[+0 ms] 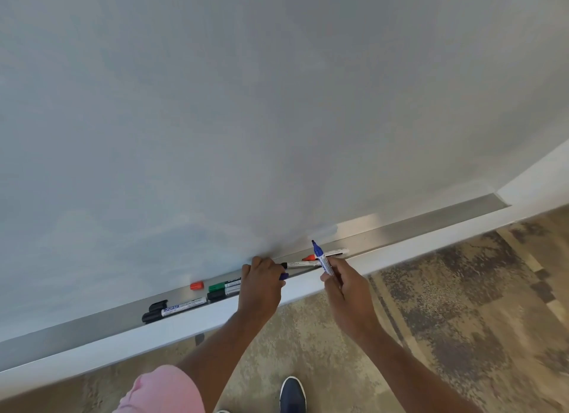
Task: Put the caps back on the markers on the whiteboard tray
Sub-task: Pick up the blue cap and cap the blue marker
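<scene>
My right hand (345,286) holds an uncapped blue marker (322,258), tip up, just above the metal whiteboard tray (431,221). My left hand (261,281) is closed over the tray with a blue cap (284,276) showing at its fingertips. On the tray lie a loose red cap (197,286), a capped green marker (224,286), a capped black marker (222,294), another capped black marker (175,310) with a loose black cap (158,305) beside it, an uncapped black marker (297,264), and an uncapped red marker (326,255).
The whiteboard (246,104) fills the upper view, and its white lower frame (154,332) runs below the tray. Patterned carpet (446,305) lies beneath. A dark shoe (292,394) and a pink sleeve (166,391) are at the bottom.
</scene>
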Demonstrator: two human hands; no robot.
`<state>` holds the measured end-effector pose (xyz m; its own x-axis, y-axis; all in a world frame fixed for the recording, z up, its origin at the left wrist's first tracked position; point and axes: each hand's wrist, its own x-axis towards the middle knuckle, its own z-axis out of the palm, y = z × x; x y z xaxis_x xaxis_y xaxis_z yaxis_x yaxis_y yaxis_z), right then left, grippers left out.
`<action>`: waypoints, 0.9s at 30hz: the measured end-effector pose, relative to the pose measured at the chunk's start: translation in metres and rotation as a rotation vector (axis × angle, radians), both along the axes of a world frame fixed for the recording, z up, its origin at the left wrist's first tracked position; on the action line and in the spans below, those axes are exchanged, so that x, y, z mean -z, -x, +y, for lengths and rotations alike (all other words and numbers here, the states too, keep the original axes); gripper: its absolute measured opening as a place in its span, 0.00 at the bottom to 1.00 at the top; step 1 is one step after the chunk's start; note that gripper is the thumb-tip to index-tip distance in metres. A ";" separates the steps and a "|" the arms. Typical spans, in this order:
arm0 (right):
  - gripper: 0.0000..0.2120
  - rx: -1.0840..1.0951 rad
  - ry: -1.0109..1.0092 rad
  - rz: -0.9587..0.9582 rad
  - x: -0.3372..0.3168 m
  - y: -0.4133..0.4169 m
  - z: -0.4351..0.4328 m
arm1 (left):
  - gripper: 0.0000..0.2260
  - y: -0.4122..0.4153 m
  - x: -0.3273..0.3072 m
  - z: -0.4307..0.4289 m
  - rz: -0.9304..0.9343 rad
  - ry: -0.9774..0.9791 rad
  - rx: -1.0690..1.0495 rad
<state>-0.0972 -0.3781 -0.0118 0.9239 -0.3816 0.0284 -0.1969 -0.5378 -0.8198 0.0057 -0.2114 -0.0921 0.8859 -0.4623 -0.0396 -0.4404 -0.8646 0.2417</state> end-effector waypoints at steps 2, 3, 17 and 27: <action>0.06 -0.018 0.019 -0.004 -0.003 0.000 -0.001 | 0.08 0.001 -0.008 0.000 0.041 0.092 -0.037; 0.06 -0.029 0.034 -0.008 -0.005 0.000 0.000 | 0.07 0.001 -0.015 0.001 0.087 0.149 -0.054; 0.11 -0.356 0.476 -0.018 -0.053 -0.006 0.035 | 0.15 0.029 -0.119 0.096 0.577 1.035 -0.461; 0.09 -0.513 0.594 -0.058 -0.067 -0.012 0.085 | 0.16 0.042 -0.136 0.143 0.573 1.043 -0.444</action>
<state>-0.0853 -0.2926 0.0553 0.9714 0.1863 0.1475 0.2287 -0.9014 -0.3676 -0.0361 -0.0685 0.0444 0.9486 -0.1739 -0.2645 0.2298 -0.1962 0.9532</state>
